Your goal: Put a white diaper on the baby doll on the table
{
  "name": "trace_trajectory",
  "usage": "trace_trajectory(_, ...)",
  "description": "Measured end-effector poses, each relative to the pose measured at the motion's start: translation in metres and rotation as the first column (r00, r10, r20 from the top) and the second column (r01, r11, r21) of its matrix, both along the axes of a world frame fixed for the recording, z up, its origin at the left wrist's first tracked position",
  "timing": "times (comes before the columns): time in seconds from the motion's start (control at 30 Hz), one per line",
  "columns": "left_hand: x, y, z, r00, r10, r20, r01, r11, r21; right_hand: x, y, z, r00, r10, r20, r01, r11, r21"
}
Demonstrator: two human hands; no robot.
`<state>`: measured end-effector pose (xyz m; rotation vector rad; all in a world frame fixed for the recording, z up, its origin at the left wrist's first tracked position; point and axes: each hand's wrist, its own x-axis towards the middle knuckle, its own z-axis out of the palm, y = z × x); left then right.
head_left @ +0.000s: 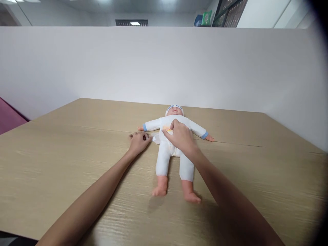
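Note:
A baby doll [164, 160] in a white suit with blue cuffs and a white cap lies on its back on the wooden table [77, 164], head away from me. My left hand [139, 141] sits at the doll's left side and pinches a white tab of cloth [155, 138] at its waist. My right hand [180, 136] rests on the doll's belly, fingers pressing the white cloth near a small yellow mark [167, 129].
A white partition wall [164, 65] stands behind the table. A pink-purple surface [7, 118] shows at the far left. The table's front edge runs by my left forearm at the bottom left.

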<state>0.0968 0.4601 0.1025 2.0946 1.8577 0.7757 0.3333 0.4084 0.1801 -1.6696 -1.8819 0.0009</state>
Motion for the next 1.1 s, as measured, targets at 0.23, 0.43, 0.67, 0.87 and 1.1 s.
trace_trajectory(0.23,-0.002,0.002,0.010,0.870,-0.030,0.491,0.068,0.996,-0.059,-0.012,0.011,-0.009,0.985,-0.084,0.153,0.103,0.988,-0.117)
trace_trajectory(0.43,0.029,0.006,0.036,0.646,-0.189,0.740,0.227,0.973,0.050,-0.006,0.010,-0.003,0.990,-0.056,0.131,0.077,0.983,-0.164)
trace_trajectory(0.67,0.086,0.012,0.055,0.586,-0.262,0.767,0.357,0.933,0.046,0.013,0.007,0.009,0.999,0.043,0.018,-0.037,0.965,-0.261)
trace_trajectory(0.87,0.095,0.013,0.049,0.530,-0.351,0.772,0.496,0.867,0.053,0.012,0.009,0.008,0.996,0.080,0.047,-0.067,0.969,-0.240)
trace_trajectory(1.1,0.085,0.015,0.036,0.463,-0.301,0.834,0.393,0.913,0.111,0.016,0.016,0.004,0.996,0.084,0.031,-0.074,0.966,-0.250)
